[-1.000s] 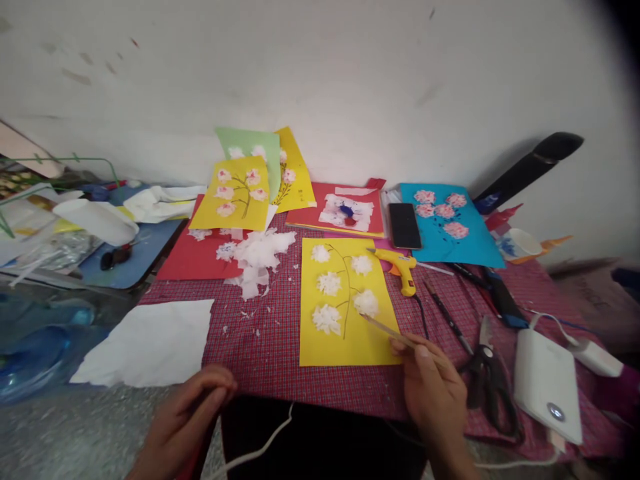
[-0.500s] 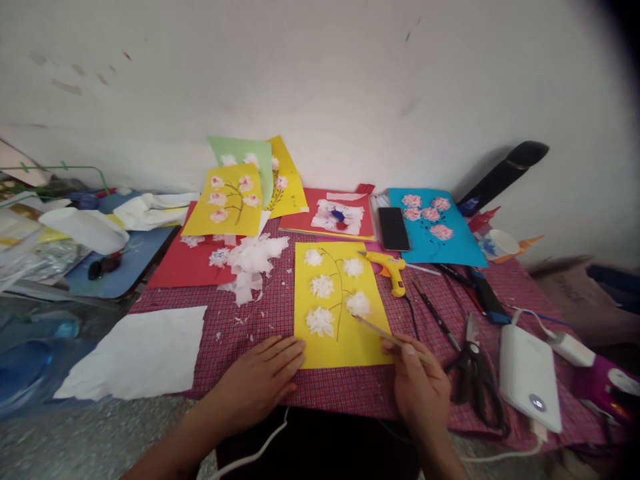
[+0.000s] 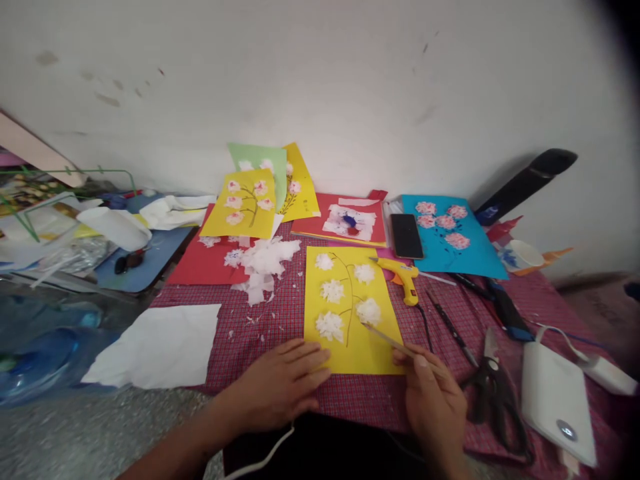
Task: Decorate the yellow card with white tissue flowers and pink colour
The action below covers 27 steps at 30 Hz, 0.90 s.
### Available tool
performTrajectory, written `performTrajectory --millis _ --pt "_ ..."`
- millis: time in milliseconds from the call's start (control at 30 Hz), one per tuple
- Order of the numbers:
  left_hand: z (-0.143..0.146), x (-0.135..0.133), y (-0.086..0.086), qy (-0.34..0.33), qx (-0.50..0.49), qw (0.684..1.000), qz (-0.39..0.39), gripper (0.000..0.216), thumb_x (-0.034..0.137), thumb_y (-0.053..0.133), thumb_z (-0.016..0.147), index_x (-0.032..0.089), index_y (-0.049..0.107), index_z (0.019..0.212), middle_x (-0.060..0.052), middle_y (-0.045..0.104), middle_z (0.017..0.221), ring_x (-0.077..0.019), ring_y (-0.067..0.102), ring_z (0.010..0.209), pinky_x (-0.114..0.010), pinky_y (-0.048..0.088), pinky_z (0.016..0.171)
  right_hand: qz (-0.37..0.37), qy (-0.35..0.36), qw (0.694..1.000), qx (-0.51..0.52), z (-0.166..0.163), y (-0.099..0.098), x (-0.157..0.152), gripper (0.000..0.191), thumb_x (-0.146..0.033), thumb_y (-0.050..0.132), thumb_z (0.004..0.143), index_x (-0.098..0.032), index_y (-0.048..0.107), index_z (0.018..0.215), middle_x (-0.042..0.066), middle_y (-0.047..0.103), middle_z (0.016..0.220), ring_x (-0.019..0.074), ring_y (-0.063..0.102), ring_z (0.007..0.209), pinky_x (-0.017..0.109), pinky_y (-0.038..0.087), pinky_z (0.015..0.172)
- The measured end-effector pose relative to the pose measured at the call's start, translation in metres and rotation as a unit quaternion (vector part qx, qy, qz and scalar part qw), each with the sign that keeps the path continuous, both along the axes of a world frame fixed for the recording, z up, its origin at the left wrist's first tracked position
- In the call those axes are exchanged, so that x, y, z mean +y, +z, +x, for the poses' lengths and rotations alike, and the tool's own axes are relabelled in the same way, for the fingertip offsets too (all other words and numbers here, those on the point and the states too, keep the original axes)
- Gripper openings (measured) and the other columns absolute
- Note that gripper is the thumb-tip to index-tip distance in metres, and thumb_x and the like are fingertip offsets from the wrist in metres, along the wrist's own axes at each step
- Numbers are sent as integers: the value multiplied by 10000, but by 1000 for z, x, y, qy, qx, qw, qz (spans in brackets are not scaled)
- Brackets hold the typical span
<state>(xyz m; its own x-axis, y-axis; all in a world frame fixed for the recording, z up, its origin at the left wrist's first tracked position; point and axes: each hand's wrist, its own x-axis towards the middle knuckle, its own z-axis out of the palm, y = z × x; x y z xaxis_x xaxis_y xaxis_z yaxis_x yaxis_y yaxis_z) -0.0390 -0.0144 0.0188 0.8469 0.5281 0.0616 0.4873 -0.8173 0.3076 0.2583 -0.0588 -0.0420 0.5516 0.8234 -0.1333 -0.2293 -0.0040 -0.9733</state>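
Note:
A yellow sheet [image 3: 373, 350] lies before me, bearing a drawn brown branch and several white tissue-paper flowers. My right hand [image 3: 433, 397] grips a thin paintbrush [image 3: 387, 339], whose tip is at the lower edge of the right-hand white flower [image 3: 369, 311]. Whether the tip touches paper or flower I cannot tell. Flat over the sheet's lower left corner rests my left hand [image 3: 283, 380], fingers stretched out and holding nothing. Just right of the sheet is a yellow glue gun [image 3: 404, 277].
Black scissors [image 3: 493, 393], a dark pen [image 3: 453, 330] and a white power bank [image 3: 560, 400] lie at the right. Torn white tissue [image 3: 267, 257] is left of the sheet. Behind are a phone [image 3: 406, 235], a blue flower picture [image 3: 480, 247] and a paper cup [image 3: 523, 255].
The view has shifted, so things appear farther right. My left hand has slid right onto the sheet's lower corner. The brush tip stays near the same flower, now at its lower edge.

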Motion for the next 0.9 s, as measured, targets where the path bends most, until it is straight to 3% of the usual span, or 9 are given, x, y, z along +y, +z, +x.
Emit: performTrajectory --millis 133,333,533,633,733,900 --pt "-17 0 -10 8 58 998 -25 578 501 506 1024 259 404 1539 -37 467 1580 -209 408 1466 -401 268 1238 2 8 1000 12 2 -1 -1 343 -432 773 837 -176 757 1065 75 789 903 217 731 841 359 543 872" --pt "-75 -4 -13 168 125 974 91 632 480 494 1026 221 338 1581 -77 329 1651 -263 325 1509 -448 195 1248 -7 15 1000 18 4 -5 -3 354 -421 783 831 -188 755 1096 79 792 950 222 727 861 362 545 888" --pt "-59 -8 -20 108 126 984 58 755 571 516 988 244 248 1614 -53 282 1671 -242 302 1519 -424 228 1240 -17 12 1000 -15 5 -8 -4 372 -450 782 826 -164 756 1063 100 788 991 241 724 919 381 541 921" --pt "-61 9 -24 170 103 975 103 703 532 512 997 207 320 1590 -93 332 1649 -275 330 1506 -458 250 1231 -20 11 1000 -15 7 -12 -3 385 -461 788 817 -148 756 1039 112 792 986 246 736 900 374 556 888" --pt "-61 35 -20 230 32 960 154 551 458 524 1003 202 488 1489 -120 437 1591 -308 396 1465 -495 324 1196 -7 3 1000 -10 7 -13 -1 405 -475 793 806 -151 753 1045 106 796 956 246 743 874 374 566 866" --pt "-28 97 -5 297 -183 930 118 312 316 473 1025 213 625 1277 -114 634 1360 -252 593 1266 -460 488 1087 -18 3 1000 -12 4 -11 0 422 -507 775 816 -162 755 1059 105 803 942 248 754 864 368 576 870"
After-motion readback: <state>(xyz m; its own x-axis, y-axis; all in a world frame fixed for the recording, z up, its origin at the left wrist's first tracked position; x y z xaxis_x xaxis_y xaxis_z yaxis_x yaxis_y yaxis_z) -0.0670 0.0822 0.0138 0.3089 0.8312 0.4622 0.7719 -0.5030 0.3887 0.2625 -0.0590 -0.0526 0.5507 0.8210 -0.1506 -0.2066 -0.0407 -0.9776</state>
